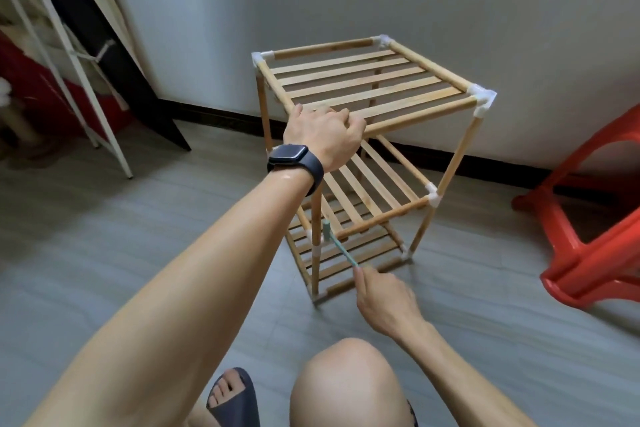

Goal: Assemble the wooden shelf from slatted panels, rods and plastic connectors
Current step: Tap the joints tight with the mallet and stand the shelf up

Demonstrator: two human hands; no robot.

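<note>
Grey plank flooring (104, 201) runs up to a pale wall with a dark skirting. On it stands the three-tier wooden shelf (363, 80) of light slats and round rods, joined at the corners by white plastic connectors (483, 99). The left hand (325, 137), with a dark smartwatch (291, 158) on the wrist, is curled over the near left corner of the top tier and grips the frame there, so the connector under the palm is hidden. Straight below this grip goes the front left post (315, 218). Beside the post, about at the level of the middle tier, is the head of a small green hammer (341, 248). The right hand (384, 298) holds the thin handle at its lower end, with the fingers closed around it. The head is just beside the post and the white sleeve (316, 250) on it, but I cannot tell if it touches.

To my judgement all panels and rods are in place, and the step in hand is to tap the joints tight, now the one below the left grip. The next move asks for a short, light knock on the plastic or the rod end, not on the slats, while the upper hand presses down so that the frame does not slide. Well to the right of both hands stands a red plastic stool (571, 288), and well to the left a white metal rack (74, 61).
</note>
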